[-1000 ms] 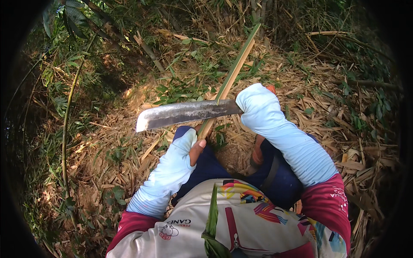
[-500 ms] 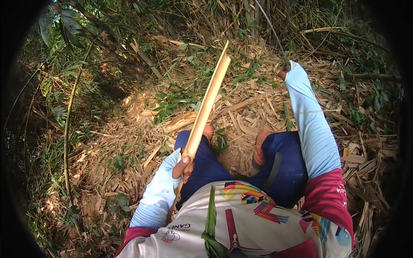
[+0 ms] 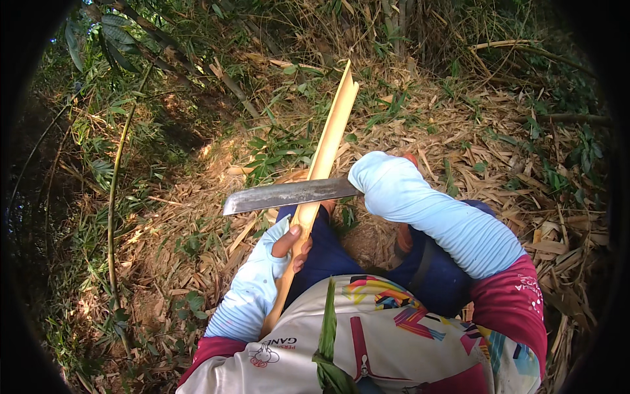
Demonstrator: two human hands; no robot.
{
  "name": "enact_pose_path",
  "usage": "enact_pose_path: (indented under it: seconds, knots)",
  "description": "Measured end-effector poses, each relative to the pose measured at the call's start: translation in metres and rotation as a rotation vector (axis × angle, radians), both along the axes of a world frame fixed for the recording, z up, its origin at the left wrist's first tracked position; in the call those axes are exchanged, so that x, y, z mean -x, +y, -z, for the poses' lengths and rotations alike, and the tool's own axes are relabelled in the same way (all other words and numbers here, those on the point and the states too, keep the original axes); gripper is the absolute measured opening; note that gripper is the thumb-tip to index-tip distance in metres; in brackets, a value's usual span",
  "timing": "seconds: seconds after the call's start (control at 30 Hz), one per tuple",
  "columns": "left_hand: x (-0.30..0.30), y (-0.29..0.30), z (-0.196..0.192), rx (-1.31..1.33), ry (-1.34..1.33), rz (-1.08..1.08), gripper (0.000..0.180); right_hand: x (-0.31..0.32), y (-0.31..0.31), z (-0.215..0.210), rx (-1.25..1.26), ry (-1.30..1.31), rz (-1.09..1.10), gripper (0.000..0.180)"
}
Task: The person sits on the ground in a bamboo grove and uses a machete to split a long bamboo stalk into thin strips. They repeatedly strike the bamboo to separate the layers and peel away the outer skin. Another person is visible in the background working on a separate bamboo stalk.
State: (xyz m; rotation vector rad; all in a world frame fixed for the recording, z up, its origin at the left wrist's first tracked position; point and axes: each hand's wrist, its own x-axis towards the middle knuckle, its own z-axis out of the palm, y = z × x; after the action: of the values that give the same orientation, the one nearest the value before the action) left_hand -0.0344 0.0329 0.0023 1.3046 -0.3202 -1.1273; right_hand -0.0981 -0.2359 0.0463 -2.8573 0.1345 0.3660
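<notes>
Split bamboo (image 3: 325, 154) gripped by left hand (image 3: 289, 244); right hand (image 3: 377, 180) holds machete (image 3: 289, 195) across it

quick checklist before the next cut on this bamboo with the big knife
1. Left hand grips the split bamboo piece: ok.
2. Left fingers sit just below where the blade crosses the bamboo: not ok, very close.
3. Right hand on the knife handle: cannot tell, sleeve hides the grip.
4. Blade lies across the bamboo, edge touching or apart: cannot tell.
5. Legs lie right under the blade and bamboo: not ok.
6. Far end of the bamboo points out over leaf litter: ok.
</notes>
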Motion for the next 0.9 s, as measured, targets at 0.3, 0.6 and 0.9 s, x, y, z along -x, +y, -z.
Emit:
enact_pose_path:
  seconds: [0.3,0.6,0.9]
  knots:
    - [0.008,0.022,0.015,-0.003,0.072,0.024,0.047,-0.008,-0.045,-0.002,0.041,-0.160,0.277,0.014]
    - [0.014,0.046,0.016,0.000,0.139,0.049,0.067,-0.002,-0.206,0.047,-0.105,-0.340,0.809,0.024]
    - [0.006,0.030,0.019,0.054,0.097,0.042,0.060,0.030,-0.058,0.001,-0.197,-0.623,0.380,0.018]
